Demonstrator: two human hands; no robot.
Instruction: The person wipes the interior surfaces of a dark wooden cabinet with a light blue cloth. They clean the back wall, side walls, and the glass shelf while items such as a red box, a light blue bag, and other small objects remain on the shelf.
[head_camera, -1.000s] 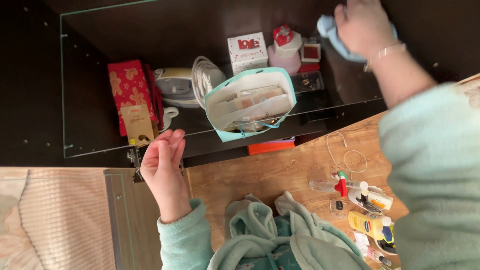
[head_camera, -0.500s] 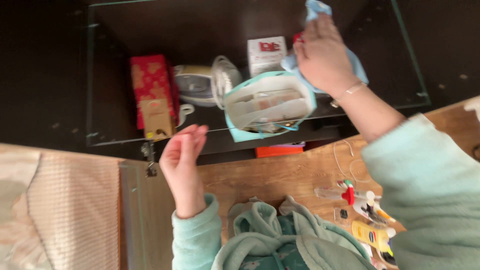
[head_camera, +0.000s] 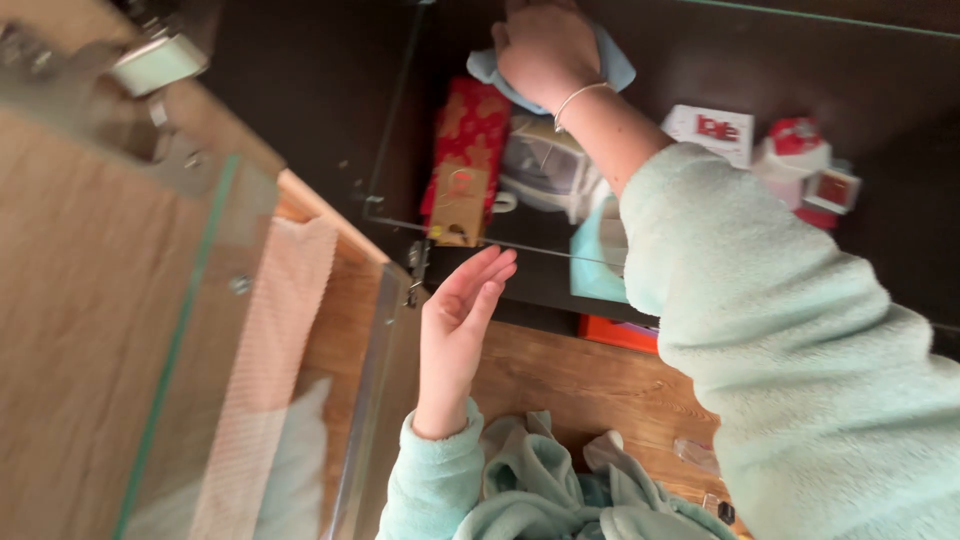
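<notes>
Left third of frame: an open glass door (head_camera: 230, 330), hinged panel with greenish edge, standing over a pale wood surface; a metal hinge fitting (head_camera: 415, 270) sits at its inner edge, centre frame.

Centre, lower: left hand (head_camera: 455, 330), empty, fingers straight and together, palm turned sideways, raised just before the front glass edge of the cabinet shelf (head_camera: 330, 120). It touches nothing that can be seen; the hinge fitting lies just to its left.

Centre, upper: red patterned gift bag (head_camera: 470, 135) with a brown paper tag (head_camera: 460, 205), long axis running top to bottom of the frame, standing on the dark shelf.

Top centre: right hand (head_camera: 545, 50), fingers curled down, pressing a light blue cloth (head_camera: 615, 65) against the shelf. The cloth spreads out from under the palm on both sides, just above the gift bag. The right hand is on the cloth; the left hand is well apart from it, lower in the frame.

Centre right: a white appliance (head_camera: 545, 165) under the forearm, a teal bag (head_camera: 595, 265) partly hidden by the mint fleece sleeve (head_camera: 800, 340).

Upper right: white box (head_camera: 715, 130), red-and-white figurine (head_camera: 800, 160).

Lower centre: orange item (head_camera: 620, 333) at the shelf's foot, wooden floor (head_camera: 570, 385).
</notes>
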